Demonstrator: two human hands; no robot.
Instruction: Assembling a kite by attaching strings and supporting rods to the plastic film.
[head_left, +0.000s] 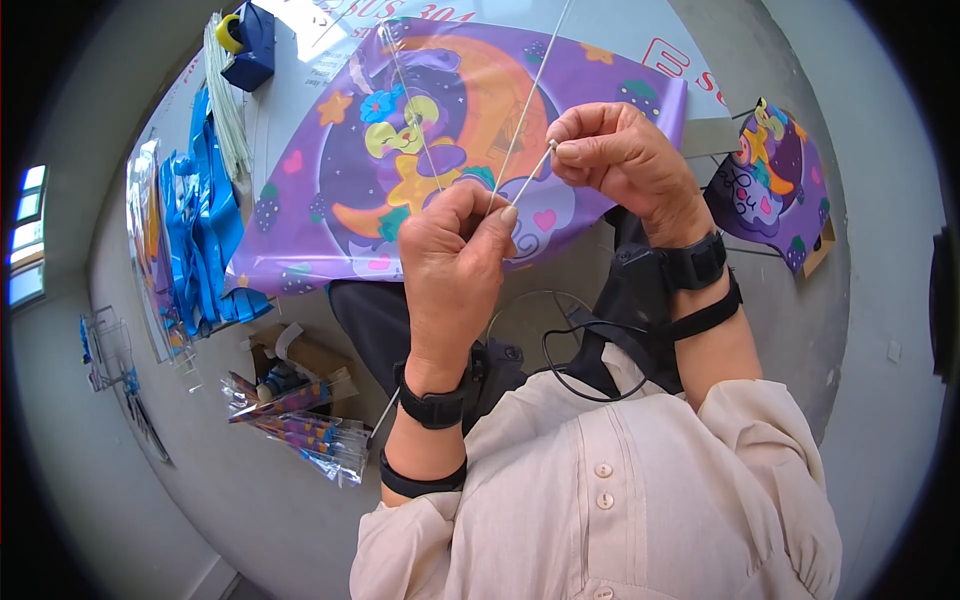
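Observation:
My left hand pinches the lower end of a thin white rod between thumb and fingers. My right hand grips the rod's upper end at the fingertips. A thin white string runs up from the rod toward the top of the view. Both hands hover above a purple kite sheet printed with a cartoon animal, a moon and stars, which lies spread on a white table. Black bands sit on both wrists.
Blue plastic sheets hang at the table's left edge. A bundle of white rods and a blue tape dispenser lie at the far left. A cardboard box and packaged kites are on the floor. Another purple kite sits right.

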